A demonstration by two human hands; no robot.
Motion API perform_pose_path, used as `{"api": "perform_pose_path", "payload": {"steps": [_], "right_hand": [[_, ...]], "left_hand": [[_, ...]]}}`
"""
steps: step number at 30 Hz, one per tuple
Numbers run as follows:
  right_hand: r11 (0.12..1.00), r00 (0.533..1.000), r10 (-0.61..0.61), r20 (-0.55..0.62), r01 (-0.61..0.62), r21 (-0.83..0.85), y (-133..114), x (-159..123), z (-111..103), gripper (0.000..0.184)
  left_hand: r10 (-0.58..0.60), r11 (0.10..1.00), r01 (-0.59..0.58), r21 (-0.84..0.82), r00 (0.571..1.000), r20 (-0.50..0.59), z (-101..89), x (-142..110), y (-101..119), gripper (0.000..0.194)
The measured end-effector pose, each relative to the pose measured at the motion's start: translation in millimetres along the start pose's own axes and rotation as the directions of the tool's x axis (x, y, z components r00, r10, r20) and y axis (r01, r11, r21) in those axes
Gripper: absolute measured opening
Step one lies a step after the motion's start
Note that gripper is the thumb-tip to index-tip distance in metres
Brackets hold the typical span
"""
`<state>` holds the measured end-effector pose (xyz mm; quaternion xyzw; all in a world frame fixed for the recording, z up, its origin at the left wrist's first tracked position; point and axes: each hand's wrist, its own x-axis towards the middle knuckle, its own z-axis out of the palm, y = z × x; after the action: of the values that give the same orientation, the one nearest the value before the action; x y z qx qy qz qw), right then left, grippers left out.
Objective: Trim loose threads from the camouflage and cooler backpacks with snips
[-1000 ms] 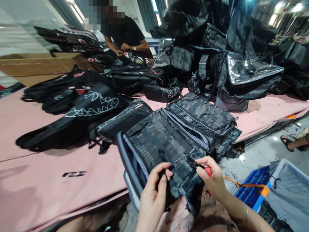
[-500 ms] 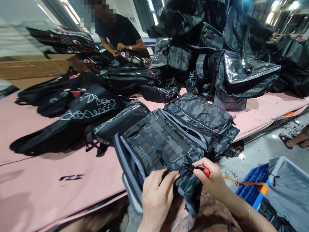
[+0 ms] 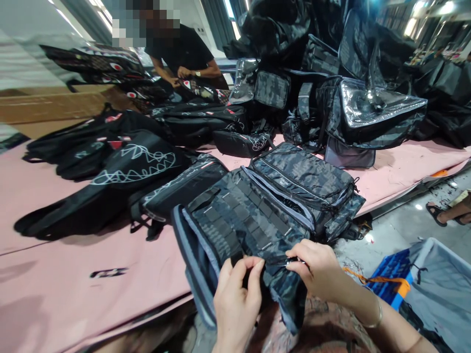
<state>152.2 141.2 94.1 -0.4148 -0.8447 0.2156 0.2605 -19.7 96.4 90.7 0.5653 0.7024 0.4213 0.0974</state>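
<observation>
At the lower centre of the frame, we have the camouflage backpack (image 3: 257,215) lying over the near edge of the pink tabletop (image 3: 154,304), webbing rows facing up. One grey-lined compartment gapes along its left side; a second zipped opening gapes across its upper part. With the left hand (image 3: 239,294) we pinch a dark strip at the backpack's lower edge, thumb and forefinger together. With the right hand (image 3: 316,267) we clamp small snips (image 3: 299,260) between thumb and fingers, the tip directed towards our left fingertips. Our grip covers most of the tool, so we cannot tell whether its blades are parted.

Note the surrounding items. A rectangular black bag (image 3: 184,189) sits just beside the backpack, obstructing its upper-left side; a larger black bag with white line print (image 3: 132,166) lies left of that. At lower left, a loose black strip (image 3: 108,272) rests well apart from our hands. At upper right, a bag with a clear plastic panel (image 3: 379,103) blocks the far part of the tabletop. At upper left we see a cardboard box (image 3: 55,108) and, near it, a co-worker in a dark shirt (image 3: 187,49). At lower right, a blue crate (image 3: 390,274) carries an orange strap (image 3: 392,283).
</observation>
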Motion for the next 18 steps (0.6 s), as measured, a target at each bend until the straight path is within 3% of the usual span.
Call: {"api": "perform_pose_path", "payload": {"steps": [6,9,11,13,16,18], "right_hand": [[0.992,0.996,-0.074,0.046,0.078,-0.097,-5,8,2,0.019],[0.995,0.996,-0.083,0.033,0.084,-0.056,-4,9,8,0.019],[0.998,0.998,-0.054,-0.024,0.055,0.043,-3,8,10,0.018],[0.981,0.994,0.019,-0.108,0.002,0.195,-2,7,10,0.014],[0.904,0.971,0.181,-0.154,-0.102,0.415,0,6,11,0.013],[0.845,0.956,0.267,-0.123,-0.171,0.507,-1,8,12,0.017]], "left_hand": [[0.141,0.987,-0.136,0.081,0.988,-0.070,2.1,-2,-7,0.012],[0.174,0.983,-0.164,0.081,0.974,-0.146,0.7,-3,-13,0.012],[0.089,0.996,-0.091,-0.012,0.988,-0.130,-1.0,-3,-14,0.016],[-0.057,0.989,0.051,-0.140,0.998,-0.040,-3.3,-3,-11,0.029],[-0.231,0.912,0.248,-0.328,0.969,0.091,-8.2,0,-4,0.053],[-0.305,0.832,0.346,-0.433,0.938,0.163,-12.3,2,-1,0.051]]}}
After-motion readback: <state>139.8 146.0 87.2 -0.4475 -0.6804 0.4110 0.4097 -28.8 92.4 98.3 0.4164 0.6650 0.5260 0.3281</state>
